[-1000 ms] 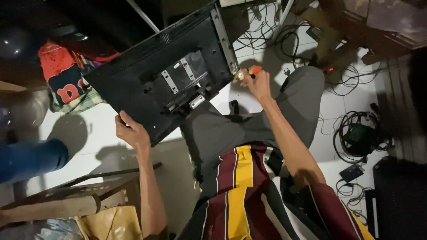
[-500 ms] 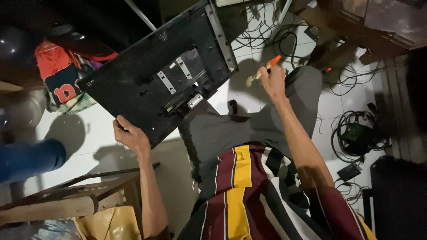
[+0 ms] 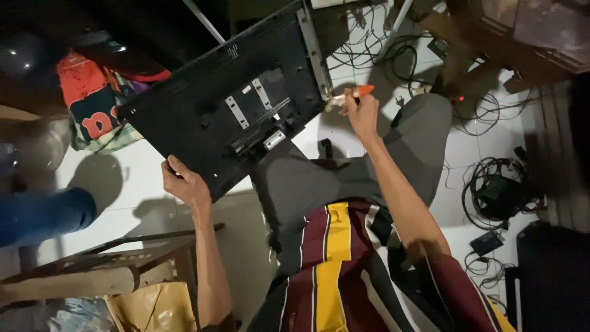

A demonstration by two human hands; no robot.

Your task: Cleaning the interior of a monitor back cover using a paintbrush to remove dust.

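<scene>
Black flat-screen panel (image 3: 227, 117) gripped at lower edge, left hand (image 3: 184, 184) fingers curled shut; right hand (image 3: 361, 114) fingers pinching orange-handled screwdriver (image 3: 350, 95) against panel edge.

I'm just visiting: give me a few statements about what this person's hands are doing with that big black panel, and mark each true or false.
1. The left hand grips the lower edge of the black flat-screen panel. True.
2. The right hand holds an orange-handled screwdriver at the panel's edge. True.
3. The panel's screen side faces the camera. False: its back shows, with metal brackets.
4. The right hand is empty. False: it holds the screwdriver.
5. Cables lie on the floor at the right. True.
</scene>
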